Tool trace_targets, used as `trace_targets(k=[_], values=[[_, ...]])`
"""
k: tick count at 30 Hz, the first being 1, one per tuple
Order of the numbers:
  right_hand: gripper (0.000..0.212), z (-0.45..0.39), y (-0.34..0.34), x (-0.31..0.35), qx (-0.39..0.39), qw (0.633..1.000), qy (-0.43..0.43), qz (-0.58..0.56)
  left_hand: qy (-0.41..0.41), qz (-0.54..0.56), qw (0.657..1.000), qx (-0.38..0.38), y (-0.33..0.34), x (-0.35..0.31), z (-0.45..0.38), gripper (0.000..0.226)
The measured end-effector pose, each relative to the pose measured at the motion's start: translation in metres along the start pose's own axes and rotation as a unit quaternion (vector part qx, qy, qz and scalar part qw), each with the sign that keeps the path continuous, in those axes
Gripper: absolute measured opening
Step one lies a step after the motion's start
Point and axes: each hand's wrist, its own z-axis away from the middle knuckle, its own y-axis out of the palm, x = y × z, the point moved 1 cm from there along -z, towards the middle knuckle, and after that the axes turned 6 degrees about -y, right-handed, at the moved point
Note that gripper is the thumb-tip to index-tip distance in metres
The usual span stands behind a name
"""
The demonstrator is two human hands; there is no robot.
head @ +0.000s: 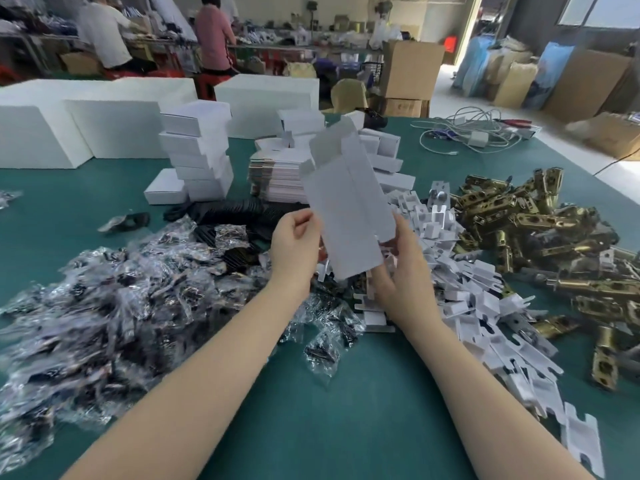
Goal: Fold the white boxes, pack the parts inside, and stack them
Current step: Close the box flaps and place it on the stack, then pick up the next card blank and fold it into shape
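Observation:
I hold a flat, unfolded white box blank [346, 202] upright above the green table [363, 410]. My left hand [294, 247] grips its left edge with curled fingers. My right hand [405, 258] pinches its lower right side. A stack of flat white blanks [277, 181] lies behind it. Finished white boxes [199, 150] stand stacked at the back left. Brass latch parts [540, 230] are heaped on the right, white card inserts [467, 289] in the middle right, and clear bags of small dark parts [104, 306] on the left.
Large white foam blocks [52, 126] line the table's far left edge. Black plastic pieces [235, 209] lie behind the bags. White cables [474, 136] lie at the back right. People work at benches beyond, among brown cartons [412, 71].

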Motion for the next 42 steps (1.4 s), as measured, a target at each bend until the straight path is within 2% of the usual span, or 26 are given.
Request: trace_targets(k=[2, 5, 10, 14, 15, 17, 19, 21, 23, 26, 30, 32, 35, 38, 40, 42], values=[[0.042, 0.001, 0.001, 0.001, -0.012, 1.000, -0.015, -0.001, 0.024, -0.029, 0.999, 0.016, -0.004, 0.008, 0.003, 0.013], [0.044, 0.002, 0.001, 0.003, -0.014, 1.000, -0.028, 0.000, 0.043, -0.036, 0.997, 0.048, -0.006, 0.012, 0.007, 0.022], [0.051, 0.004, 0.001, 0.002, 0.032, 0.997, -0.061, 0.027, 0.062, -0.080, 0.994, 0.036, -0.005, 0.006, 0.013, 0.039], [0.051, 0.007, 0.008, 0.018, 0.068, 0.984, -0.139, 0.093, 0.079, -0.081, 0.985, 0.133, 0.002, -0.005, 0.031, 0.027], [0.051, 0.008, 0.009, 0.021, 0.073, 0.983, -0.136, 0.096, 0.064, -0.066, 0.985, 0.147, 0.003, -0.008, 0.034, 0.024], [0.053, 0.008, 0.011, 0.026, 0.072, 0.989, -0.101, 0.079, -0.026, 0.005, 0.983, 0.179, 0.004, -0.011, 0.034, 0.022], [0.057, 0.007, 0.010, 0.027, 0.066, 0.992, -0.076, 0.082, -0.102, 0.041, 0.971, 0.212, 0.002, -0.011, 0.032, 0.028], [0.061, 0.006, 0.009, 0.026, 0.066, 0.992, -0.062, 0.084, -0.147, 0.124, 0.947, 0.257, 0.000, -0.013, 0.029, 0.035], [0.063, 0.007, 0.009, 0.023, 0.060, 0.996, -0.030, 0.055, -0.174, 0.152, 0.933, 0.276, -0.002, -0.016, 0.025, 0.049], [0.075, 0.007, 0.008, 0.020, 0.059, 0.998, 0.004, 0.031, -0.176, 0.125, 0.926, 0.311, -0.004, -0.017, 0.021, 0.073], [0.084, 0.004, 0.009, 0.014, 0.061, 0.997, 0.030, 0.046, -0.180, 0.118, 0.931, 0.295, -0.002, -0.015, 0.020, 0.049], [0.088, 0.003, 0.010, 0.012, 0.061, 0.996, 0.047, 0.048, -0.191, 0.135, 0.931, 0.281, 0.001, -0.015, 0.021, 0.046], [0.078, 0.001, 0.010, 0.007, 0.041, 0.996, 0.054, 0.062, -0.150, 0.121, 0.931, 0.311, 0.000, -0.011, 0.024, 0.043], [0.070, 0.001, 0.010, 0.005, 0.027, 0.996, 0.053, 0.067, -0.091, 0.079, 0.933, 0.341, 0.000, -0.006, 0.028, 0.061], [0.068, 0.003, 0.010, 0.005, 0.022, 0.995, 0.058, 0.074, -0.079, 0.074, 0.933, 0.342, 0.001, -0.005, 0.029, 0.067], [0.064, 0.005, 0.011, 0.007, 0.016, 0.994, 0.056, 0.092, -0.079, 0.076, 0.939, 0.325, 0.002, -0.005, 0.030, 0.061]])
